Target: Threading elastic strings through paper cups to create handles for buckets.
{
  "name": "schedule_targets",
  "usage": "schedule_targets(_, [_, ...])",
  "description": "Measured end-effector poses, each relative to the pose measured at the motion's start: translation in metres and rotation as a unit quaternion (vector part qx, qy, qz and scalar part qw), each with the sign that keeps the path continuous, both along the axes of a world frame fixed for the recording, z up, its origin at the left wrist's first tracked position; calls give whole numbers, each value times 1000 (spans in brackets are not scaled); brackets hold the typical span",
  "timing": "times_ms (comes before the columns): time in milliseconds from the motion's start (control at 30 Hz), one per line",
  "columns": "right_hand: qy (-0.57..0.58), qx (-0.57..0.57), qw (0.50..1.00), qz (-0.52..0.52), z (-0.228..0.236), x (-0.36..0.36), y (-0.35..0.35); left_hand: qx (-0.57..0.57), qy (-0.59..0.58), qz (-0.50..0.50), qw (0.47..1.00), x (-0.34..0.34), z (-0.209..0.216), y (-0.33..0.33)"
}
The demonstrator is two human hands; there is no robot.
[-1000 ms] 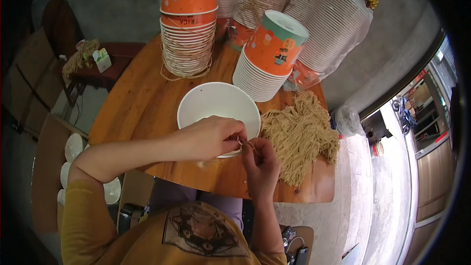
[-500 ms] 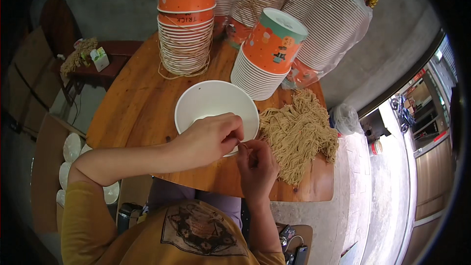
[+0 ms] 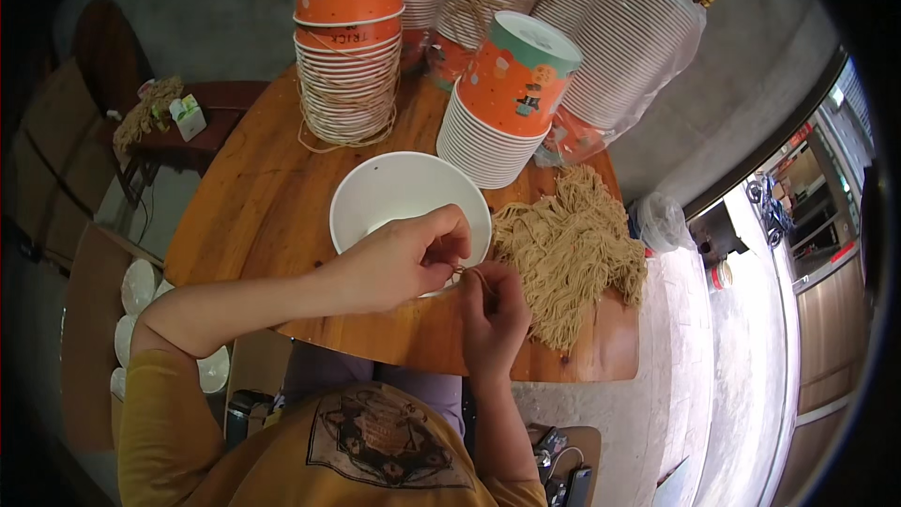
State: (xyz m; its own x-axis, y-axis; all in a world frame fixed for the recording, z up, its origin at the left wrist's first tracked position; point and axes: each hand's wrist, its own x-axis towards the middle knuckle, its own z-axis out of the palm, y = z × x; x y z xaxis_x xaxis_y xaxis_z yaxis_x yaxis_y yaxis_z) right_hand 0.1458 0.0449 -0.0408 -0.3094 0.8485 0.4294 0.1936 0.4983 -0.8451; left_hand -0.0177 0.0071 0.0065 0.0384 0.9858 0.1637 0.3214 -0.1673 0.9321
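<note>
Both hands meet over the near right rim of a white paper tub (image 3: 394,183) that stands upright on the table. A short piece of thin tan string (image 3: 460,270) shows between the fingertips. My left hand (image 3: 404,258) pinches one part of it, and my right hand (image 3: 495,310) pinches another with the fingers curled in. The left hand and wrist hide part of the tub. Just right of my right hand lies a loose heap of tan strings (image 3: 572,244).
Beyond the tub stands a stack of orange-and-green paper tubs (image 3: 516,75), upside down. A taller stack (image 3: 347,66) at the left has string loops around it. Plastic-wrapped stacks (image 3: 619,47) fill the table's back. A cardboard box (image 3: 89,319) with white tubs sits lower left.
My fingertips have drawn slightly apart, so more of the string shows between them. The left fingers have opened a little around the pinch. The view has shifted slightly.
</note>
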Motion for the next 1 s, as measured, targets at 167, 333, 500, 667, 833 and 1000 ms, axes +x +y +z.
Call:
schedule_targets(167, [142, -174, 973, 51, 0, -1, 3, -13, -2, -31, 999, -3, 2, 4])
schedule_targets(333, [161, -176, 969, 64, -7, 2, 7, -21, -56, -80, 995, -7, -1, 12])
schedule_targets(500, [25, 8, 999, -35, 2, 8, 3, -49, -77, -78, 993, -6, -1, 15])
schedule_targets(667, [-51, 177, 982, -32, 3, 8, 7, -51, -66, -74, 994, -4, 0, 15])
schedule_targets(833, [-50, 177, 982, -38, 4, 6, 7, -40, -59, -77, 995, -2, 0, 15])
schedule_targets(1000, [-32, 126, 991, -27, -1, 6, 7, -67, -6, -70, 995, -2, 3, 13])
